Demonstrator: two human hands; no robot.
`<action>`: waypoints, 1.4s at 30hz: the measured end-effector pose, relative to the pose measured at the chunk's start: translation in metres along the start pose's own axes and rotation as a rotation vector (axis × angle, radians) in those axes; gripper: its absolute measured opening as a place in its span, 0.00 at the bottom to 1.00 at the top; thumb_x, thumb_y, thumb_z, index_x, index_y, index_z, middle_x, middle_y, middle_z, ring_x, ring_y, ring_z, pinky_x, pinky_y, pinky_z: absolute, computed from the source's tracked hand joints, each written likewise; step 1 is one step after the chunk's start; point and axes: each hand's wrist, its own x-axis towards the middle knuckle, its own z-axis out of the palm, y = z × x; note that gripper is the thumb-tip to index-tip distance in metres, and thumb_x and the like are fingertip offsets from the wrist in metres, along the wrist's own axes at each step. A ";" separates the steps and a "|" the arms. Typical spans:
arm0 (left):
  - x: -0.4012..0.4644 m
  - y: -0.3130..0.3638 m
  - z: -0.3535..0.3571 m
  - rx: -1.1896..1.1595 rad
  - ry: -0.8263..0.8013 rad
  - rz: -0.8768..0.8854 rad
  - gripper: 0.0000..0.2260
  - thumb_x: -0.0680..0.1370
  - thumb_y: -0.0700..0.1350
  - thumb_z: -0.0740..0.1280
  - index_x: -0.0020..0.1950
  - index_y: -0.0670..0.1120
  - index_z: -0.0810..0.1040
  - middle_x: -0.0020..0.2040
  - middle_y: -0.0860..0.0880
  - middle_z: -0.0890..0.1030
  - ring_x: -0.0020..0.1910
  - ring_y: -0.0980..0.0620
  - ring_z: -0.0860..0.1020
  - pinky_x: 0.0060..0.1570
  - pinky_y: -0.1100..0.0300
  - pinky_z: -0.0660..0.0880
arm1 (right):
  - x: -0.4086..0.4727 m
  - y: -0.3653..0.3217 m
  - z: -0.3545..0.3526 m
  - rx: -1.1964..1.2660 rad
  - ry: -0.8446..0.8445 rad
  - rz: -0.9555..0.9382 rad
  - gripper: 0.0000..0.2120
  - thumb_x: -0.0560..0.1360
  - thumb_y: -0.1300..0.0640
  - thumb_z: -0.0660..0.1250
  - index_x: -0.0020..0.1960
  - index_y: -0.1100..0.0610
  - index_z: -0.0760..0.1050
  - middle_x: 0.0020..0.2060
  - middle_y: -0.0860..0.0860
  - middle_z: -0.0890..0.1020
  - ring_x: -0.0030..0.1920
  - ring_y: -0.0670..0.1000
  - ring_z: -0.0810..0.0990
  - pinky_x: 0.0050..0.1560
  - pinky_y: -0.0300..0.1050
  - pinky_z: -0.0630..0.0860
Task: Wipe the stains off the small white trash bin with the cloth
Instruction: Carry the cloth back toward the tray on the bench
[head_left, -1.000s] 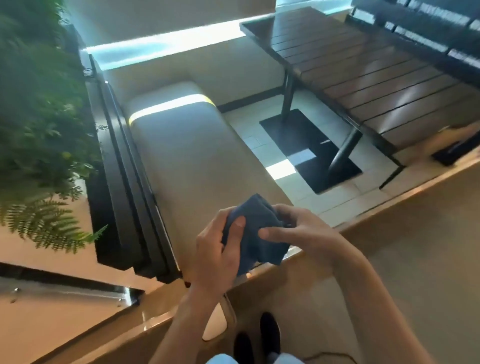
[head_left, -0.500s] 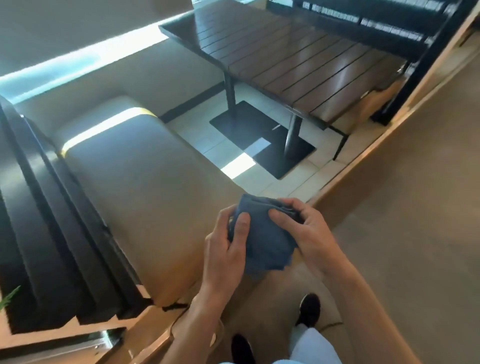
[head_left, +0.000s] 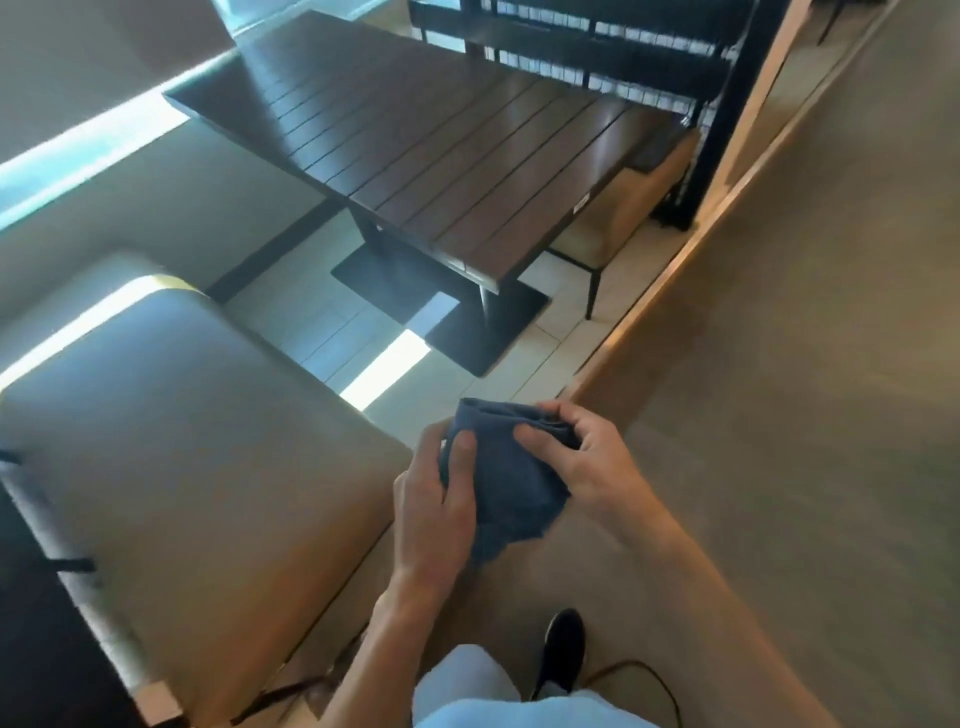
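Observation:
A folded dark blue cloth (head_left: 511, 480) hangs in front of me at waist height, held by both hands. My left hand (head_left: 436, 512) grips its left side, thumb pressed on the front. My right hand (head_left: 584, 467) pinches the upper right edge with thumb and curled fingers. The cloth's lower edge dangles loose. The small white trash bin is not in view.
A tan upholstered bench seat (head_left: 171, 447) fills the lower left. Beyond it stands a dark slatted wooden table (head_left: 431, 156) on a black base, with a tan chair (head_left: 628, 208) at its right. A raised wooden ledge (head_left: 670, 291) borders carpeted floor (head_left: 779, 415) on the right. My black shoe (head_left: 561, 649) shows below.
The view has swung right: the plant and black frame on the left are gone, and the table and carpet now fill more of it. Both hands keep holding the cloth.

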 end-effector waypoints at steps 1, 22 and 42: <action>0.005 0.003 0.016 0.012 -0.013 -0.001 0.06 0.83 0.55 0.60 0.59 0.61 0.73 0.51 0.69 0.81 0.49 0.63 0.82 0.39 0.68 0.80 | 0.003 -0.003 -0.015 0.005 0.021 0.001 0.12 0.77 0.53 0.73 0.59 0.54 0.80 0.50 0.50 0.86 0.52 0.48 0.86 0.46 0.38 0.81; 0.217 0.068 0.332 0.053 -0.244 0.046 0.08 0.84 0.56 0.59 0.59 0.60 0.74 0.51 0.65 0.80 0.51 0.62 0.80 0.51 0.57 0.81 | 0.178 -0.083 -0.297 0.099 0.374 -0.092 0.05 0.79 0.58 0.70 0.51 0.48 0.81 0.45 0.48 0.86 0.45 0.46 0.85 0.41 0.37 0.80; 0.436 0.094 0.568 0.067 -0.149 -0.057 0.08 0.84 0.58 0.59 0.58 0.58 0.75 0.48 0.63 0.81 0.47 0.60 0.82 0.42 0.63 0.81 | 0.431 -0.151 -0.524 -0.005 0.241 -0.056 0.05 0.78 0.50 0.71 0.54 0.46 0.79 0.49 0.47 0.85 0.50 0.47 0.85 0.45 0.39 0.81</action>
